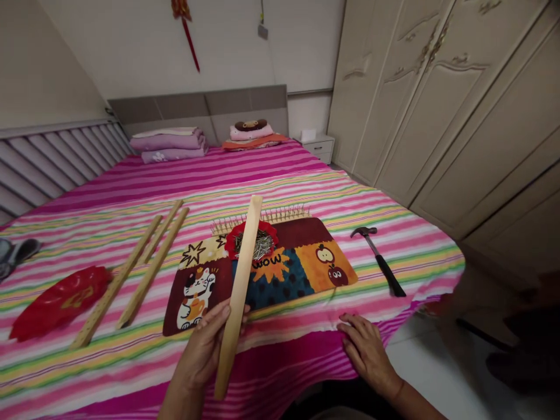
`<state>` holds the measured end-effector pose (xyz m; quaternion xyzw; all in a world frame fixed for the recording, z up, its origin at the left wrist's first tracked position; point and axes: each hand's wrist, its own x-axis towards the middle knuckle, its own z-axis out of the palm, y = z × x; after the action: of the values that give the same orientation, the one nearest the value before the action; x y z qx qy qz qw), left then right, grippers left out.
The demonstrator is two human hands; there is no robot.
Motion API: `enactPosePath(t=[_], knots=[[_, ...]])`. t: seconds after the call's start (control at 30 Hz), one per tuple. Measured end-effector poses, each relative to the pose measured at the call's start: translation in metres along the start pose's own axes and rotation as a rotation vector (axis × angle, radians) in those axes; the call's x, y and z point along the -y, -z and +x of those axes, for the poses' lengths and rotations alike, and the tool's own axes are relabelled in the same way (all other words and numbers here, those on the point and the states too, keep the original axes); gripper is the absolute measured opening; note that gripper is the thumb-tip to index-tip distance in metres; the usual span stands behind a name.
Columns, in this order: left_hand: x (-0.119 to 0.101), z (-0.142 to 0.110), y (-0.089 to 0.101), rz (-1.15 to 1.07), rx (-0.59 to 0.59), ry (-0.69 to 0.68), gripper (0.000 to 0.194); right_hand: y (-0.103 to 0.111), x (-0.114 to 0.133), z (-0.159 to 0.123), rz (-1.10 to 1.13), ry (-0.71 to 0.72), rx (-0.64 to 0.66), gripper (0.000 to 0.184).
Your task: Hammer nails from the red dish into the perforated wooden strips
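My left hand (206, 344) grips a plain wooden strip (241, 286) near its lower part, holding it tilted up over a patterned mat (284, 297). Behind the strip, a red dish (272, 230) full of loose nails (263, 245) sits on the mat, partly hidden by the wood. Along the mat's far edge lies another strip studded with upright nails (289, 216). My right hand (366, 349) rests on the striped cover near the bed's front edge, fingers spread and holding nothing. A claw hammer (380, 259) with a black handle lies to the right of the mat.
Several wooden strips (149, 274) lie on the bed to the left, beside a red scalloped tray (61, 300). Folded bedding (170, 144) is stacked by the headboard (245, 111). A wardrobe (420, 93) stands along the right side.
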<state>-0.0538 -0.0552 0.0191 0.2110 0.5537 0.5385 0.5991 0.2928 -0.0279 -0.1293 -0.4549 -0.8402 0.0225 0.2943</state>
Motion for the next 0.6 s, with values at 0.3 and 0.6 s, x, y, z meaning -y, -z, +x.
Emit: enactPosePath(t=[0.3,0.6], knots=[[0.007,0.018,0.01,0.539,-0.122,-0.383,0.043,0.0,0.002,0.0,-0.004,-0.014,0.013,0.023],[0.016,0.087,0.032,1.272,-0.102,-0.859,0.027,0.0,0.001,-0.001,-0.013,-0.017,0.011,0.024]])
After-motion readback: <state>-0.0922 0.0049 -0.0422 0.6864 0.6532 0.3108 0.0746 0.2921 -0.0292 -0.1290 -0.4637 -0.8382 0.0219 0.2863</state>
